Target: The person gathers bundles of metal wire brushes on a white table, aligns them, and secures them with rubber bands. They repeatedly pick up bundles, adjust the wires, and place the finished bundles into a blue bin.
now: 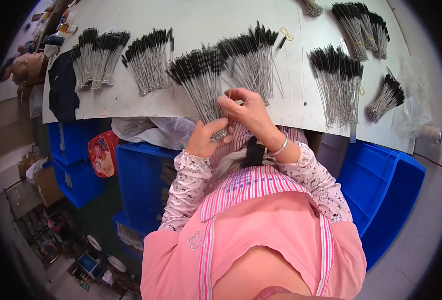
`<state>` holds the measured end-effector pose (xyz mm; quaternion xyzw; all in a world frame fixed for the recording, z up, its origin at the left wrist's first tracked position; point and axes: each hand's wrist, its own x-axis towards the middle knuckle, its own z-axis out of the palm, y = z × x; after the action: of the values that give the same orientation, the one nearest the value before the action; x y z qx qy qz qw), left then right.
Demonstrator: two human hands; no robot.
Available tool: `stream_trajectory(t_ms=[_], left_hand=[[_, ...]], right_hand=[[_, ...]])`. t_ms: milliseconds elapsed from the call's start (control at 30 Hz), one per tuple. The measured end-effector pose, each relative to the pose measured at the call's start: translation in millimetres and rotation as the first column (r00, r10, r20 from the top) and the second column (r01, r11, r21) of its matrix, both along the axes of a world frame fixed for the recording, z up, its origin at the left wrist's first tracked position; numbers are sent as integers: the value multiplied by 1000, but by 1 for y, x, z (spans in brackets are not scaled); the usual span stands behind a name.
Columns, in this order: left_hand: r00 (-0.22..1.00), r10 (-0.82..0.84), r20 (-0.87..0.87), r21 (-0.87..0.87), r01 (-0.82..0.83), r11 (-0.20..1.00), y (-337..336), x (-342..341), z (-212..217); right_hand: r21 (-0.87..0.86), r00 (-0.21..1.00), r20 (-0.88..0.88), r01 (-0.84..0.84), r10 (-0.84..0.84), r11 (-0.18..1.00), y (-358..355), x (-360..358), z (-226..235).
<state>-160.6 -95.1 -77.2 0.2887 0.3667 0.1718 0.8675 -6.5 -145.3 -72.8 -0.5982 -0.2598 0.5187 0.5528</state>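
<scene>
My left hand (207,137) is wrapped round the looped wire ends of a thick bundle of straw brushes (199,82). Their black bristle heads fan out away from me over the table edge. Close beside the wire stems is my right hand (248,109), its thumb and fingers pinched together. What they hold, if anything, is too small to make out. Just beyond the bundle lies a loose pile of the same brushes (253,62), and another pile (150,62) is to its left.
The white table (191,20) also carries tied brush bundles (100,60) at left, a spread pile (336,85) at right, and a small bundle (386,99). A yellow rubber band (286,34) lies near the middle. Blue crates (381,185) and a red bag (102,155) stand below the edge.
</scene>
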Motion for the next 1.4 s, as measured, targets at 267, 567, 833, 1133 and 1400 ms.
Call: stream_trajectory(t_ms=[267,567,833,1133,1400], left_hand=[[1000,1,16,28,-2,1000,1,2,1],[986,136,-101,25,-134,991,-3,5,-3],[984,128,-124,278,-89,956,-4,5,-7],[977,141,-158,431,-60,900,1,-2,-33],[983,160,-84,471,-103,876,-3,3,-38]], right_hand=[[39,993,37,113,-115,993,22,3,-20],[-82,934,-268,224,-238,971,26,-3,-18],[-10,923,-357,146,-140,989,30,-8,-18],[126,949,-233,244,-210,962,30,-11,-26],[99,938,-309,194,-156,976,26,-5,-7]])
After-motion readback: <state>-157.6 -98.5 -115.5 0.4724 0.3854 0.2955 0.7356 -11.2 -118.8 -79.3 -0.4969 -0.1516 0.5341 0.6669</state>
